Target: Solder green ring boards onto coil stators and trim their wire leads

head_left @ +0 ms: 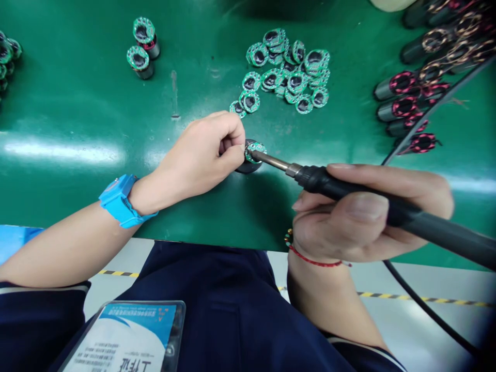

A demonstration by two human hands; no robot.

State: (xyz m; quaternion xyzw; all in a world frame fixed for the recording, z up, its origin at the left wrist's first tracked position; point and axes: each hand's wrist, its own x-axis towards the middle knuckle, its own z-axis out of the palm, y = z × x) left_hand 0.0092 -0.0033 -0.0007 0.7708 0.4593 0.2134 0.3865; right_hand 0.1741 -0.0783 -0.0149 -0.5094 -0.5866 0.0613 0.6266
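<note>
Round green circuit board (259, 148), pale-speckled

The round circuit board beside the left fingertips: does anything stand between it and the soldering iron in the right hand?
Nothing visible does. The soldering iron in the right hand extends to the round circuit board from the right; the left hand is opposite, and the loose circuit boards lie beyond, outside this path.

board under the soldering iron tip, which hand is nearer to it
Left. The left hand is at the edge of the board; the right hand is farther back, holding the soldering iron.
</note>
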